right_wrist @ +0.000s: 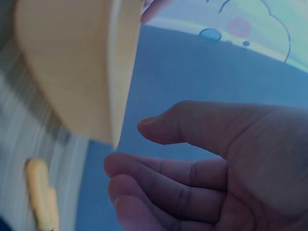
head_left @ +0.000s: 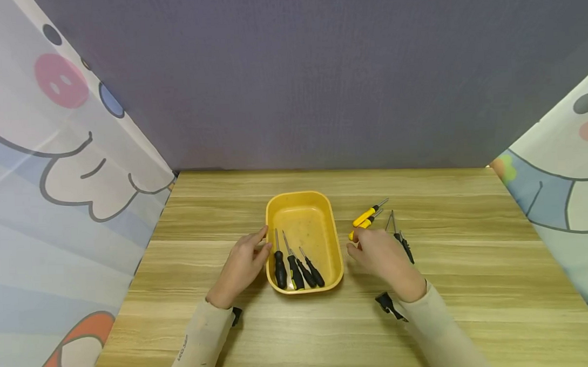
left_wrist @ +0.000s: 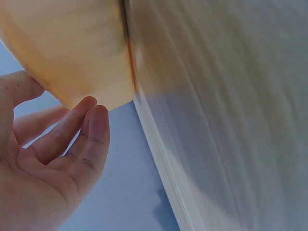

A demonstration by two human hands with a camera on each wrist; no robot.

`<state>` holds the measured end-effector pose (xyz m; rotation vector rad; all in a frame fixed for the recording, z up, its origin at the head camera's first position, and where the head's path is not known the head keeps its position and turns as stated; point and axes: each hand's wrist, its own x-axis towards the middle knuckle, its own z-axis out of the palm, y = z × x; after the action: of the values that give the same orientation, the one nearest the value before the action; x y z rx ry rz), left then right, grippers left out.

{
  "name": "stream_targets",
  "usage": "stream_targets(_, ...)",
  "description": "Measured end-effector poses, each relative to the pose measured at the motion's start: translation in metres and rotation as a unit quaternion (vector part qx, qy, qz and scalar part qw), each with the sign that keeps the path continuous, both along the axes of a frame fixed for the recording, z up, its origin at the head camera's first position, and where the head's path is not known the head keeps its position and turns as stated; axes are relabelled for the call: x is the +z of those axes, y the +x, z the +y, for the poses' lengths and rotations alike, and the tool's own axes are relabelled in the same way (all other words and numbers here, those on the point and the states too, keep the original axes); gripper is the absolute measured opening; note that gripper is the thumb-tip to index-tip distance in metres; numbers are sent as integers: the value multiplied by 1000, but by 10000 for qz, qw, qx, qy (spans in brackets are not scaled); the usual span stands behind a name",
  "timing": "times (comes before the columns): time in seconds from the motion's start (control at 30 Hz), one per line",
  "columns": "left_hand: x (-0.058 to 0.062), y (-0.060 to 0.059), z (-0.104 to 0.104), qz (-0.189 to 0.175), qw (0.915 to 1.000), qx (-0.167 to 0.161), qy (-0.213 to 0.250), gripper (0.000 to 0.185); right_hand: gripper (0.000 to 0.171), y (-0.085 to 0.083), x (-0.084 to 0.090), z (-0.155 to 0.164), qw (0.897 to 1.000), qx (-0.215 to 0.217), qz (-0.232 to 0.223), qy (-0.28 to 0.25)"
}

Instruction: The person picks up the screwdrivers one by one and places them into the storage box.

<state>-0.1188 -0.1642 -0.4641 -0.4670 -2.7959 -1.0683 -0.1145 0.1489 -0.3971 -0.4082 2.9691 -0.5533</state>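
Note:
A yellow plastic tray (head_left: 305, 226) sits mid-table with several black-handled screwdrivers (head_left: 297, 270) lying in its near end. My left hand (head_left: 251, 255) lies beside the tray's left wall, its straight fingers (left_wrist: 91, 130) touching the outside of the tray (left_wrist: 77, 53). Right of the tray my right hand (head_left: 371, 251) hovers with relaxed fingers (right_wrist: 159, 178) and holds nothing. Its fingertips are close to two yellow-handled screwdrivers (head_left: 367, 217) on the table; one yellow handle (right_wrist: 41, 199) shows blurred in the right wrist view. The tray's corner (right_wrist: 72, 72) is also there.
Two black-handled screwdrivers (head_left: 403, 243) lie on the wooden table (head_left: 472, 263) just right of my right hand. A grey wall closes the back, and cartoon-printed curtains (head_left: 56, 186) hang on both sides. Bare wood shows near the front edge.

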Motion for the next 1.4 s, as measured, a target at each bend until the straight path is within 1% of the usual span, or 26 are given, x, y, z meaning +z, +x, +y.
stream_targets(0.4, 1, 1, 0, 89, 10000, 17, 22, 47, 17, -11, -22, 49, 9973, -519, -528, 0)
stream_targets(0.57, 0, 1, -1, 68, 10000, -2, 22, 46, 27, -16, -35, 61, 9960, -703, -553, -37)
stream_targets(0.7, -1, 1, -1, 12, 10000, 10, 13, 47, 34, -20, -43, 65, 9953, -822, -499, -145)
stream_targets(0.77, 0, 1, 0, 1, 10000, 16, 14, 46, 35, -22, -47, 66, 9949, -872, -478, -165)
stream_targets(1.03, -1, 1, 0, 28, 10000, 48, -29, 47, 44, -30, -55, 67, 9922, -1076, -608, -161)
stream_targets(1.2, -1, 2, 0, 97, 9999, 40, 4, 47, 43, -33, -58, 66, 9903, -1197, -702, -67)
stream_targets(1.4, -1, 1, 0, 23, 10000, 26, 25, 47, 38, -35, -61, 64, 9880, -1307, -815, -90)
